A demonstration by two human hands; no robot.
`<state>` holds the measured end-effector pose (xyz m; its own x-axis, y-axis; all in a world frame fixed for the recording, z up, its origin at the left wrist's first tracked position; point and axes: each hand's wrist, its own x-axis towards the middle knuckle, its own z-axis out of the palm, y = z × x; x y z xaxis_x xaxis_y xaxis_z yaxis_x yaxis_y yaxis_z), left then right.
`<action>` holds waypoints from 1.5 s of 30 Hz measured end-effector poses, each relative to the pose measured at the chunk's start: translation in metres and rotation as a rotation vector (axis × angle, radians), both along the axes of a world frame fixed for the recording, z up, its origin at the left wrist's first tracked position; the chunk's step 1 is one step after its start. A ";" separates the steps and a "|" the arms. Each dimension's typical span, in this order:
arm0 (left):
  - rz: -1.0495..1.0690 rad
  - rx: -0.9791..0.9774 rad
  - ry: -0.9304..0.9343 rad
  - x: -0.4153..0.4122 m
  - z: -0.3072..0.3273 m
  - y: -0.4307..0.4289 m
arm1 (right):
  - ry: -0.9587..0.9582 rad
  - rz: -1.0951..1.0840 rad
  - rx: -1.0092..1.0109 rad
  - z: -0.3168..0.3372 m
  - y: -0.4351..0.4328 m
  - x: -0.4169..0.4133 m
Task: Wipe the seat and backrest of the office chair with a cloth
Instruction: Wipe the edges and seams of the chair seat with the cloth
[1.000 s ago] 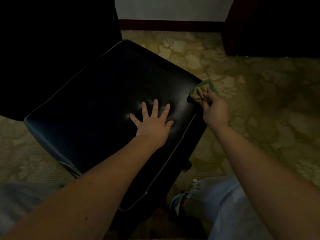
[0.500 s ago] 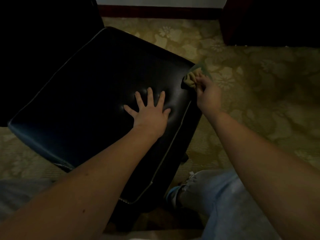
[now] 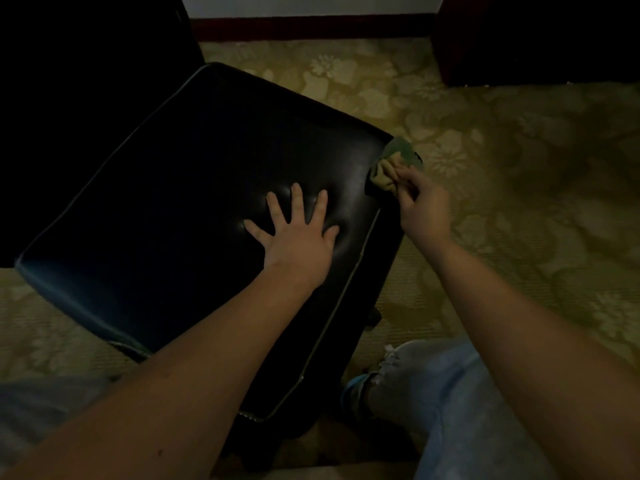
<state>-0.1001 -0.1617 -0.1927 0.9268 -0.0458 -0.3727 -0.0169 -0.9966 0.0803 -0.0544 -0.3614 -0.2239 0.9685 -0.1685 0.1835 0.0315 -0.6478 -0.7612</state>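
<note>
Two forearms reach forward from the near edge of the view. Your bent leg in light blue jeans (image 3: 450,403) lies nearest, just beside the near-right side of the seat (image 3: 166,202). A shoe (image 3: 355,386) with a blue edge shows at the trouser hem.

The seat is black and glossy, with pale piping along its rim, and it stands cornerwise to you. Your left hand (image 3: 294,244) rests flat on the seat near its right edge. The fingers are straight and spread, so its grip is wide and holds nothing. The padding dimples around the palm.

Your right hand (image 3: 424,209) is at the right corner of the seat. Its grip is closed, with the fingers curled round the cloth (image 3: 382,176). The cloth is bunched, tan with a green part, and touches the seat at that corner. The green part extends past the seat's edge.

A yellow-green flowered carpet (image 3: 502,202) surrounds the chair. Beyond it runs a dark red skirting board (image 3: 311,27) under a pale wall. Dark furniture (image 3: 536,36) stands at the far right. The area beyond the seat's far-left edge is too dark to tell.
</note>
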 end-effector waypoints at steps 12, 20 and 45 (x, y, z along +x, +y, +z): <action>0.009 0.001 0.001 0.004 0.002 -0.004 | 0.010 -0.021 0.010 -0.014 0.019 -0.031; -0.311 -0.037 -0.114 -0.014 0.000 0.059 | -0.017 -0.031 0.002 -0.011 0.015 -0.005; -0.229 -0.100 -0.281 -0.012 -0.013 0.051 | 0.066 0.199 0.003 -0.003 0.024 -0.014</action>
<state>-0.1123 -0.1105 -0.2057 0.9538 -0.2872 -0.0881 -0.2739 -0.9519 0.1375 -0.0681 -0.3369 -0.2265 0.9927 0.0270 0.1179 0.1084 -0.6315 -0.7678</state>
